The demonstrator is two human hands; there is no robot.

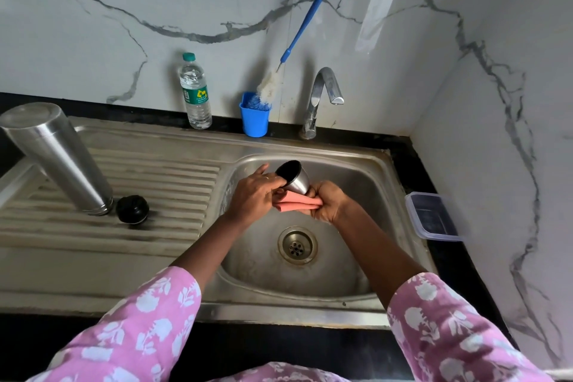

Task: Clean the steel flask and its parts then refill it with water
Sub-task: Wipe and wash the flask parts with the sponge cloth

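Over the sink basin (356, 183), my left hand (252, 195) grips the flask's steel cup lid (294, 178), its dark opening tilted up and to the left. My right hand (328, 200) holds a folded orange cloth (297, 205) against the cup's base. The steel flask body (59, 155) stands upside down on the ribbed drainboard (155, 195) at the left. Its black stopper (132, 209) lies beside the flask's mouth.
A plastic water bottle (194, 91) stands at the back ledge. Next to it a blue cup (254, 119) holds a blue-handled bottle brush (291, 49). The tap (322, 96) is at the back right, no water running. A clear lidded box (432, 215) sits right of the sink.
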